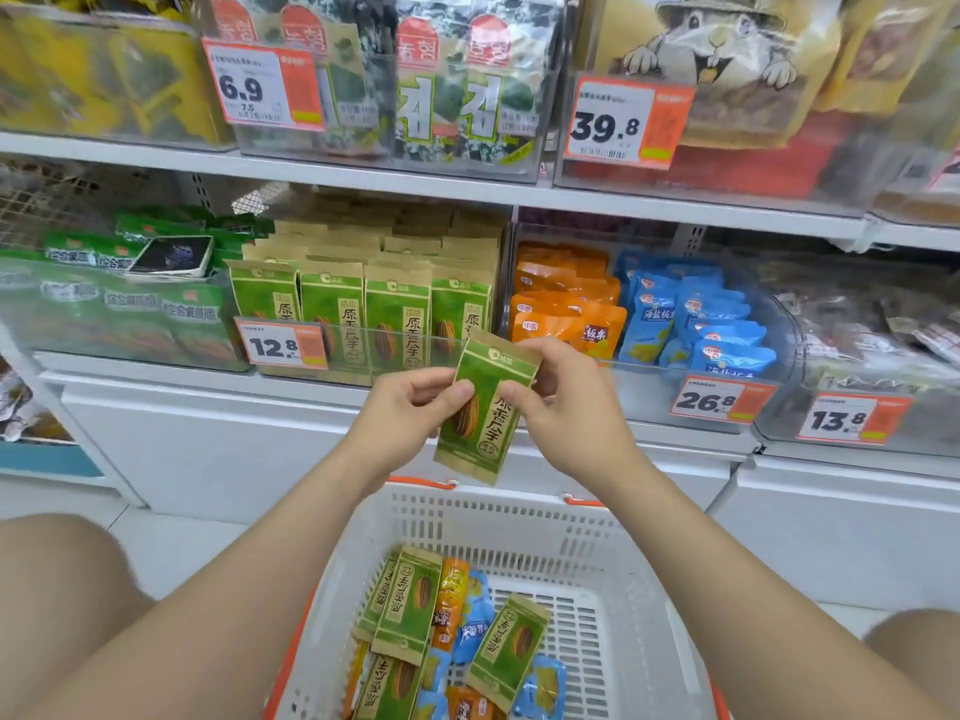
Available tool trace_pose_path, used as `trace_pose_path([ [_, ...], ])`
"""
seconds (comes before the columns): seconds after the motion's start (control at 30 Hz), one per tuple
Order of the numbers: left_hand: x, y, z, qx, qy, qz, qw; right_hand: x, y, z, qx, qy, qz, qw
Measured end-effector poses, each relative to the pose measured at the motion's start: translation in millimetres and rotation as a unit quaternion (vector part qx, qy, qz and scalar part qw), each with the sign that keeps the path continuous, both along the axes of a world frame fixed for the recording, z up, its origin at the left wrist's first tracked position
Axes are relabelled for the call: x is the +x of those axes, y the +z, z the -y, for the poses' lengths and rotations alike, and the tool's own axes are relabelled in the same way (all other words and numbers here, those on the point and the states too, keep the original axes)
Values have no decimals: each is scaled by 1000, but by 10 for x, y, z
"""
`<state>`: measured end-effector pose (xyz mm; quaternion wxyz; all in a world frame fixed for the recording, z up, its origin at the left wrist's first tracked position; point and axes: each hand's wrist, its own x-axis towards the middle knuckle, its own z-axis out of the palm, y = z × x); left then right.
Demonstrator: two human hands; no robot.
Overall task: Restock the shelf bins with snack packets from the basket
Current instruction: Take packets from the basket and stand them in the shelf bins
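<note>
One green packet [488,407] pinched over the basket [519,504] — both hands on it.

My left hand [410,407] and right hand [566,407] each pinch one side edge of the single packet between thumb and fingers. I hold it upright above the white basket, just in front of the clear shelf bin [358,332], whose front row shows four of the same. In the basket I count four loose green packets [410,597], at least two orange packets [449,595] and several blue packets [475,615] — partly buried.

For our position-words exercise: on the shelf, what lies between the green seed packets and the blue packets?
Orange packets, shown in the head view.
</note>
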<state>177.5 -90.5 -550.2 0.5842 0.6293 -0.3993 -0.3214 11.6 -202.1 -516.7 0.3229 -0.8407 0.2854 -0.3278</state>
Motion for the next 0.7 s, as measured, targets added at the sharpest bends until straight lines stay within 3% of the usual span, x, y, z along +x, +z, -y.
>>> trace_pose_path([
  [0.07, 42, 274, 20, -33, 37, 37, 998, 59, 230, 5, -49, -13, 27, 998],
  [0.13, 133, 478, 64, -74, 110, 142, 981, 116, 448, 9, -91, -28, 73, 993],
  [0.23, 353, 660, 157, -101, 229, 363, 897, 225, 687, 26, -133, -54, 148, 979],
  [0.3, 501, 766, 228, -90, 226, 472, 847, 326, 772, 63, -155, -68, 175, 970],
  [0.4, 641, 833, 316, 12, 160, 578, 800, 490, 796, 136, -179, -73, 139, 971],
  [0.5, 722, 836, 347, 94, 130, 621, 768, 619, 751, 195, -194, -68, 72, 976],
  [0.63, 751, 920, 348, 92, 151, 575, 799, 768, 672, 310, -200, -54, -45, 977],
  [0.7, 750, 910, 360, 91, 153, 555, 813, 864, 578, 361, -239, -42, -142, 960],
])
